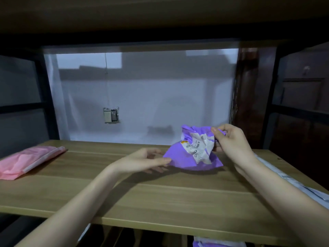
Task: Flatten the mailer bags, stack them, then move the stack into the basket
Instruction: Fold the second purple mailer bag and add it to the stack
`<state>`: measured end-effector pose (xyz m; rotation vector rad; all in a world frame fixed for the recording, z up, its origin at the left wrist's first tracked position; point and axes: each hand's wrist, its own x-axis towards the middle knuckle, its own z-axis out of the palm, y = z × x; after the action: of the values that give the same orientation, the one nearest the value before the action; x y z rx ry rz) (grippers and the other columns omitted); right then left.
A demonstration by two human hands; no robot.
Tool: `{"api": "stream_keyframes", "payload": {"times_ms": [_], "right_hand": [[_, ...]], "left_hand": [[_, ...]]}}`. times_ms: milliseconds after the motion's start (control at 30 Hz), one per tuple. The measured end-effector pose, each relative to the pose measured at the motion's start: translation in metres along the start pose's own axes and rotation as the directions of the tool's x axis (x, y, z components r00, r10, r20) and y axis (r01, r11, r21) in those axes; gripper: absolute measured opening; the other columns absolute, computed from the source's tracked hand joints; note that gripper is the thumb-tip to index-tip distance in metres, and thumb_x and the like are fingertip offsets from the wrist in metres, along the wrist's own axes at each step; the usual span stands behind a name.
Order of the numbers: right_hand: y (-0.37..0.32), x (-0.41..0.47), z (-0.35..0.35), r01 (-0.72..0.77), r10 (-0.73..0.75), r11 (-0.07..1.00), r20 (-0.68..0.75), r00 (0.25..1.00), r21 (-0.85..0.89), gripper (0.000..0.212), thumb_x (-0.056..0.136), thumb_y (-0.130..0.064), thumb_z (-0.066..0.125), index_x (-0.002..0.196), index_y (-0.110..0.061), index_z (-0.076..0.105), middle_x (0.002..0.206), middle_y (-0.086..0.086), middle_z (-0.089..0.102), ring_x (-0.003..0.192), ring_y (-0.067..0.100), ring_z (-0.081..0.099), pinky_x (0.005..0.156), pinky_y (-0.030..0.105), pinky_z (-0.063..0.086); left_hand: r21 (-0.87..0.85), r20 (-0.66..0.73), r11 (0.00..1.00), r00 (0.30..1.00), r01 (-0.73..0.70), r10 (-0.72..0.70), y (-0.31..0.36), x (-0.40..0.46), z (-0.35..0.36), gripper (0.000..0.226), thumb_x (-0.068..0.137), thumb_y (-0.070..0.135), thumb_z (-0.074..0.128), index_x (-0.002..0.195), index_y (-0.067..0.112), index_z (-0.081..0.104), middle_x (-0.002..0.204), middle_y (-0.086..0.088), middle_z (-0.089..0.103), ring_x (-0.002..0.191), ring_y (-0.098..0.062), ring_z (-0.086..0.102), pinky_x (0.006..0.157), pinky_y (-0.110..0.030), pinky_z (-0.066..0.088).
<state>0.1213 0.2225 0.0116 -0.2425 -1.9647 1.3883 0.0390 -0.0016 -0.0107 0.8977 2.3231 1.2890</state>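
Purple and crumpled, the mailer bag (192,154) hung just above the wooden worktop (124,193), right of its middle. The right hand (229,139) pinched its top edge; the left hand (147,160), fingers nearly straight, touched its lower left corner. Pulling both corners apart, then pressing it down, would probably smooth it best. A pink mailer bag (26,161) lay flat at far left.
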Motion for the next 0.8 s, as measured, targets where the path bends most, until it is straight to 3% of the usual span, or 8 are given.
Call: {"api": "stream_keyframes", "payload": {"times_ms": [100, 233, 333, 467, 567, 633, 700, 800], "right_hand": [[-0.003, -0.004, -0.004, -0.079, 0.073, 0.988, 0.052, 0.996, 0.131, 0.020, 0.095, -0.014, 0.050, 0.075, -0.011, 0.052, 0.074, 0.014, 0.060, 0.062, 0.024, 0.062, 0.059, 0.033, 0.057], [0.001, -0.004, -0.014, 0.038, -0.022, 0.985, 0.100, 0.995, -0.170, 0.024, 0.090, -0.032, 0.055, 0.073, -0.015, 0.055, 0.065, 0.000, 0.062, 0.064, 0.016, 0.059, 0.068, 0.034, 0.051], [0.003, -0.010, -0.016, 0.101, -0.033, 0.945, 0.216, 0.976, -0.310, 0.034, 0.085, -0.048, 0.057, 0.075, -0.016, 0.061, 0.064, -0.002, 0.060, 0.069, 0.016, 0.057, 0.071, 0.031, 0.044], [0.003, -0.019, -0.013, 0.183, -0.064, 0.882, 0.275, 0.959, -0.434, 0.033, 0.082, -0.053, 0.054, 0.078, -0.022, 0.063, 0.062, 0.000, 0.059, 0.068, 0.017, 0.053, 0.066, 0.032, 0.039], [-0.002, -0.018, -0.010, 0.219, -0.093, 0.838, 0.263, 0.960, -0.501, 0.020, 0.083, -0.042, 0.056, 0.077, -0.024, 0.064, 0.068, -0.010, 0.063, 0.075, 0.014, 0.056, 0.071, 0.030, 0.042], [-0.004, -0.016, -0.007, 0.212, -0.086, 0.841, 0.265, 0.960, -0.498, 0.026, 0.083, -0.046, 0.057, 0.072, -0.023, 0.060, 0.057, -0.008, 0.057, 0.064, 0.012, 0.051, 0.065, 0.030, 0.041], [-0.002, -0.017, -0.003, 0.228, -0.098, 0.837, 0.274, 0.957, -0.498, 0.033, 0.085, -0.046, 0.057, 0.070, -0.017, 0.059, 0.052, -0.003, 0.054, 0.058, 0.013, 0.048, 0.061, 0.031, 0.038], [0.006, -0.020, 0.001, 0.265, -0.174, 0.814, 0.219, 0.960, -0.517, 0.029, 0.091, -0.032, 0.053, 0.074, -0.009, 0.058, 0.058, 0.004, 0.058, 0.071, 0.026, 0.055, 0.066, 0.034, 0.040]], "left_hand": [[0.006, -0.015, 0.998, 0.998, -0.063, 0.063, 0.001, 0.004, 0.009, 0.024, 0.088, 0.032, 0.063, 0.108, 0.019, 0.066, 0.095, 0.007, 0.074, 0.088, -0.004, 0.069, 0.082, -0.023, 0.046], [-0.200, -0.185, 0.958, 0.968, -0.203, 0.167, 0.012, 0.009, 0.017, 0.010, 0.093, 0.021, 0.056, 0.086, 0.015, 0.060, 0.063, 0.015, 0.064, 0.059, 0.003, 0.061, 0.066, -0.020, 0.046], [-0.300, -0.293, 0.926, 0.946, -0.228, 0.138, 0.017, 0.015, 0.016, 0.012, 0.094, 0.021, 0.055, 0.089, 0.010, 0.053, 0.078, 0.000, 0.066, 0.064, -0.011, 0.066, 0.072, -0.030, 0.055], [-0.308, -0.428, 0.906, 0.893, -0.291, 0.142, 0.020, 0.022, 0.027, 0.016, 0.095, 0.017, 0.053, 0.097, 0.001, 0.053, 0.061, 0.006, 0.059, 0.050, -0.007, 0.058, 0.061, -0.024, 0.055], [-0.221, -0.529, 0.919, 0.832, -0.325, 0.167, 0.020, 0.026, 0.033, 0.013, 0.095, 0.021, 0.052, 0.086, 0.013, 0.053, 0.075, -0.002, 0.059, 0.063, -0.018, 0.055, 0.058, -0.025, 0.052], [-0.131, -0.580, 0.922, 0.783, -0.364, 0.227, 0.022, 0.029, 0.035, 0.015, 0.095, 0.023, 0.052, 0.080, 0.021, 0.053, 0.074, 0.001, 0.059, 0.065, -0.020, 0.052, 0.058, -0.030, 0.050], [0.027, -0.637, 0.922, 0.704, -0.387, 0.314, 0.024, 0.028, 0.038, 0.016, 0.096, 0.026, 0.051, 0.080, 0.025, 0.051, 0.072, 0.007, 0.059, 0.065, -0.018, 0.051, 0.062, -0.031, 0.044], [0.303, -0.688, 0.893, 0.572, -0.332, 0.447, 0.027, 0.024, 0.041, 0.015, 0.098, 0.029, 0.042, 0.089, 0.019, 0.046, 0.065, 0.009, 0.053, 0.066, -0.023, 0.049, 0.061, -0.035, 0.034]]}}
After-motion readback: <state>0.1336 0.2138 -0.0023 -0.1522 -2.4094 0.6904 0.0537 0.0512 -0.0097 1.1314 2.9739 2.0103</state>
